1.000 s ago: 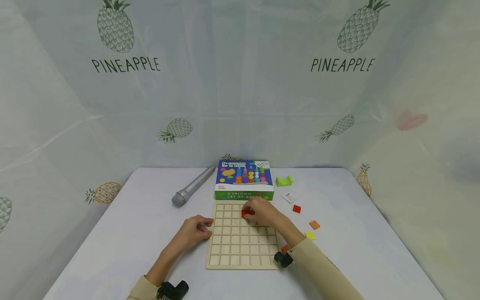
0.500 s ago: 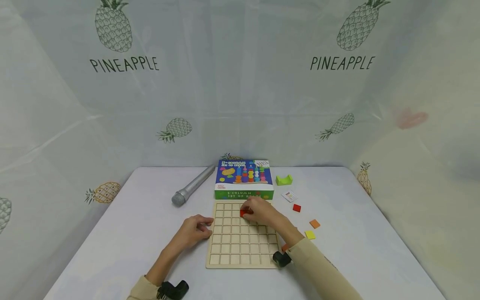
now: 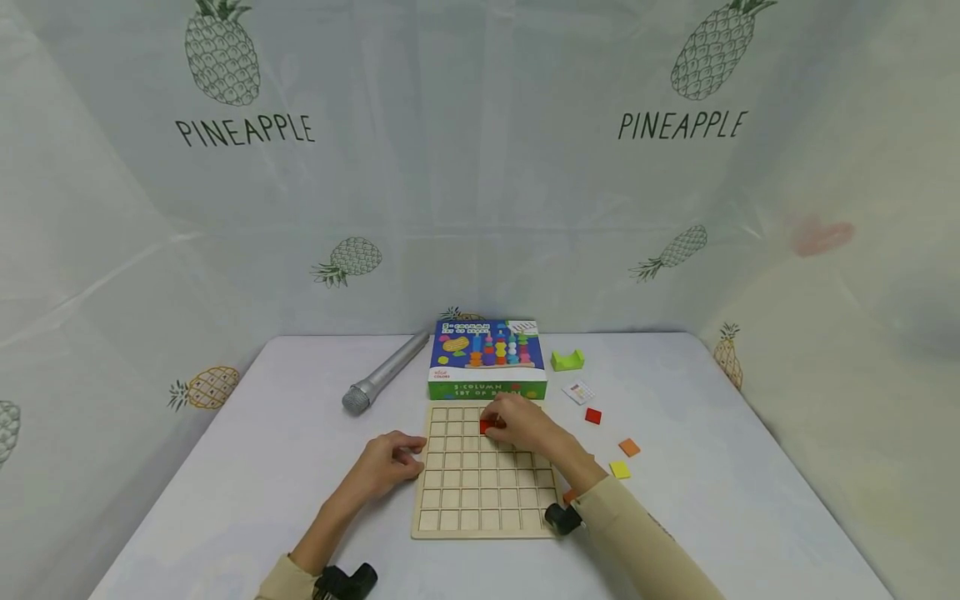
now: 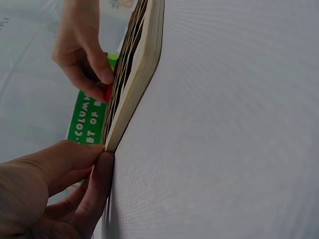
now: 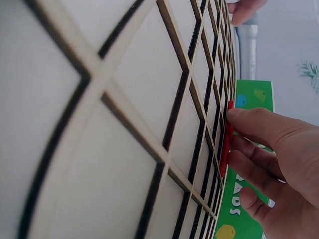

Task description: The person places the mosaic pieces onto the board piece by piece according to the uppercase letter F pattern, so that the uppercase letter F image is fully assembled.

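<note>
A pale wooden grid board (image 3: pixel 470 500) lies on the table in the head view. At its far rows my right hand (image 3: pixel 517 418) pinches a red square tile (image 3: pixel 484 427) with thumb and fingers, low over the cells. The right wrist view shows the red tile (image 5: pixel 225 157) edge-on against the grid; the fingers partly hide it, so I cannot tell whether it is one piece or two. My left hand (image 3: pixel 385 465) rests at the board's left edge. In the left wrist view the fingertips of that left hand (image 4: pixel 65 181) touch the board's side (image 4: pixel 137 82).
Behind the board stands a colourful toy box (image 3: pixel 487 358), with a silver microphone (image 3: pixel 386 372) to its left. On the right lie a green holder (image 3: pixel 567 360), a small printed card (image 3: pixel 579 392), a red tile (image 3: pixel 593 416), an orange tile (image 3: pixel 629 447) and a yellow tile (image 3: pixel 620 470).
The right hand with its red tile has shifted very slightly left along the far rows, then stayed there. The left hand holds its place at the board's edge.
</note>
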A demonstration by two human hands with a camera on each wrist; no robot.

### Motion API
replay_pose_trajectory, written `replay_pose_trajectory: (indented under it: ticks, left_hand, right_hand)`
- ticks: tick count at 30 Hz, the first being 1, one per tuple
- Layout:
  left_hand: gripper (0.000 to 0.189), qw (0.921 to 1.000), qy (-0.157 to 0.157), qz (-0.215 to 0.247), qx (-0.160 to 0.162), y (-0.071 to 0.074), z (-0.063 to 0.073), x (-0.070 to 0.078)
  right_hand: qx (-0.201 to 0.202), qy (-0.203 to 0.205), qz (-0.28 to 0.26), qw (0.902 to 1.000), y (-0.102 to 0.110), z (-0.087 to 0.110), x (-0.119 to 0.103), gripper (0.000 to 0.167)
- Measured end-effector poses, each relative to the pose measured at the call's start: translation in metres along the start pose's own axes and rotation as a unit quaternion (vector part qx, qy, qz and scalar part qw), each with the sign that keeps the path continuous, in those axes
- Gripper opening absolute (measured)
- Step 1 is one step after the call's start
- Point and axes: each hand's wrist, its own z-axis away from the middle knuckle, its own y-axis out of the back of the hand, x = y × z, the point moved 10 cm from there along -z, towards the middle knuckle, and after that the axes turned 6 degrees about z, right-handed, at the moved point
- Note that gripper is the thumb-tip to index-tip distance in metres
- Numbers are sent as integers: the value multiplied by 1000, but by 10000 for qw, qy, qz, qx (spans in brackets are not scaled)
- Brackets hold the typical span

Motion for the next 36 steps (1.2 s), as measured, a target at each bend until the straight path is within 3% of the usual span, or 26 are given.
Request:
replay_pose_trajectory:
  ticks: [16,21,29,36]
  left_hand:
    - [39,10000,-22,-35,16,-1,1,1]
    - [39,10000,-62,-33,3,0,0,1]
    - [40,10000,-8,-54,29,2,-1,0]
    - [39,9999,-6,-135,-12,1,-2,0]
  right_hand:
    - [-26,-339,-77,9994,8,14,16,26]
    - [-68,-858,-273,9959,18,31,44,25]
    - [86,-1595,-116,9871,38,67,98,26]
    - [93,-1894,-53,9818,47,97,136,28]
